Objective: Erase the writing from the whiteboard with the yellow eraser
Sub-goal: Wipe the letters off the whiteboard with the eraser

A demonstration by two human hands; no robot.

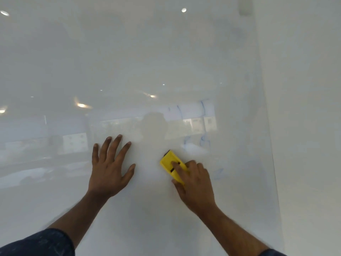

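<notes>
Right hand (195,183) on yellow eraser (172,166)

A plain white wall (304,108) runs from top to bottom well to the right of the grip. Far above the grip and a little to its right, a pale grey fixture (245,6) sits at the top edge, too blurred to identify. Reflections lie on the glossy surface: a round ceiling light (183,10) far above the grip, another light (152,96) nearer above it, a smeared warm light (82,105) up and to the left, and an oval light (4,13) far off at the upper left. A bright reflected panel (210,123) shows up and to the right of the grip, a second panel (74,143) well to its left, and a dim silhouette (154,124) just above it.
</notes>
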